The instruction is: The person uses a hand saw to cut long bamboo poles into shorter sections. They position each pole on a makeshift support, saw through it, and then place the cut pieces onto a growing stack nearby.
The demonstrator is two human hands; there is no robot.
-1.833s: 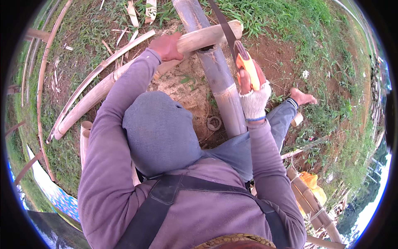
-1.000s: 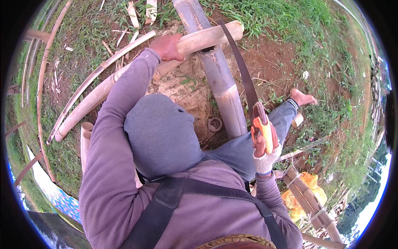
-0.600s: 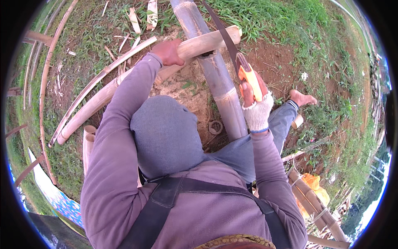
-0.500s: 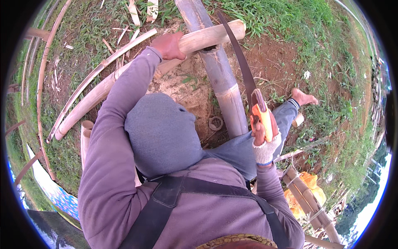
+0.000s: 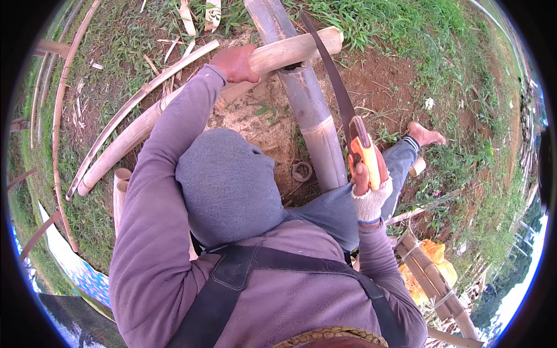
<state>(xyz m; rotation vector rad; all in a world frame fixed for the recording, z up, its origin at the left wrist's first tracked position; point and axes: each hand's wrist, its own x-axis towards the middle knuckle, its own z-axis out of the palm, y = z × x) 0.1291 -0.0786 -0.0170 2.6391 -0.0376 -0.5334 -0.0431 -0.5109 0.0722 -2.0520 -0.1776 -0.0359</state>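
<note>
Bamboo (image 5: 290, 51) is being clasped by the left hand (image 5: 235, 64), saw (image 5: 342, 97) by the right hand (image 5: 374, 198); strokes are ideally being kept straight.

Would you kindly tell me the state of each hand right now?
Left hand: closed on the pale bamboo pole.
Right hand: closed around the handle of the orange-handled saw.

Illumination: bright, diffuse daylight; shadows soft and faint. Sky (image 5: 523, 284) at 4 o'clock: overexposed, blue-fringed. Saw blade (image 5: 335, 75) at 1 o'clock: crisp edges. Fisheye distortion: pole (image 5: 57, 127) at 9 o'clock bows; periphery vignettes to black.
</note>
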